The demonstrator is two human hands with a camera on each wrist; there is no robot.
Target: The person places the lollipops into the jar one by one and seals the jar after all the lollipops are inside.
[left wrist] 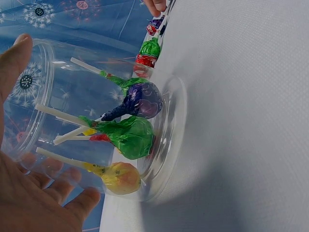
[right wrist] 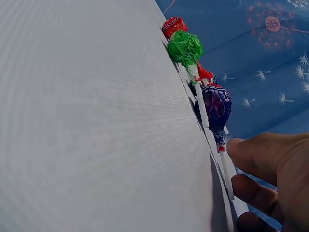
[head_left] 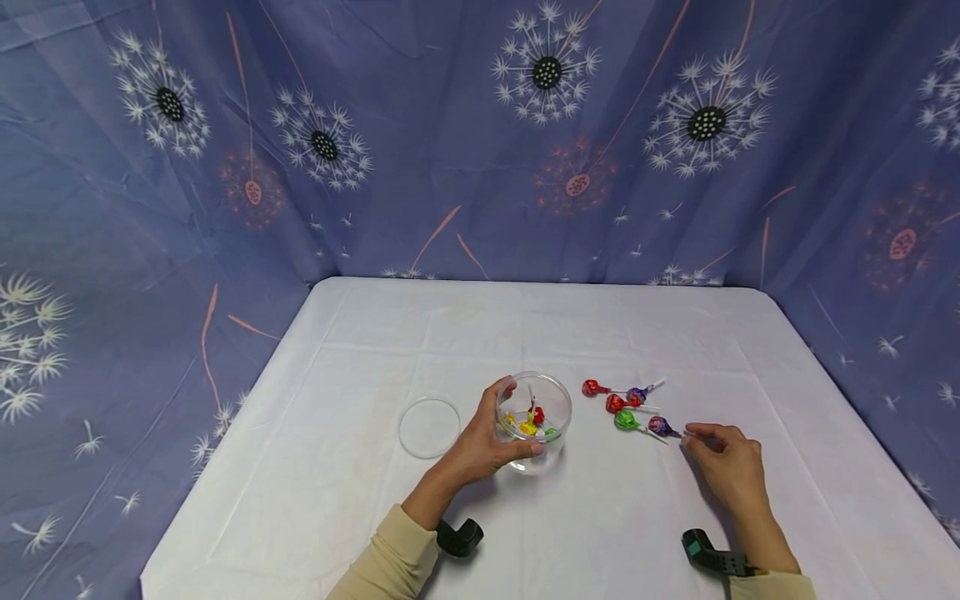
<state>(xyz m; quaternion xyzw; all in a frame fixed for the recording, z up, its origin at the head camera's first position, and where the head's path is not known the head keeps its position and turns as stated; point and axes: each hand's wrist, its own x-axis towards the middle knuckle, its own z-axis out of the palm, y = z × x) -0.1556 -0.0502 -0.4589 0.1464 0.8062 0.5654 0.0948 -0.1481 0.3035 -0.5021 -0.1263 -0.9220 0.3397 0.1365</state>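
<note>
My left hand (head_left: 487,442) grips a clear plastic jar (left wrist: 169,169) from its left side and holds it tilted, mouth toward me. Several wrapped lollipops lie inside, including a green lollipop (left wrist: 133,137), a yellow lollipop (left wrist: 120,178) and a purple lollipop (left wrist: 145,100). To the right, my right hand (head_left: 727,467) reaches low over the table to the stick of another purple lollipop (right wrist: 215,106). In the right wrist view, its thumb and fingertips stand apart beside that stick, which is uncovered; contact is unclear. That lollipop lies on the table.
Beside the purple one lie a green lollipop (head_left: 626,420), red lollipops (head_left: 615,403) and a further purple lollipop (head_left: 637,395). A clear ring-like lid (head_left: 430,427) lies left of the jar. White cloth (head_left: 337,375) covers the table, with a patterned blue curtain (head_left: 450,125) around it.
</note>
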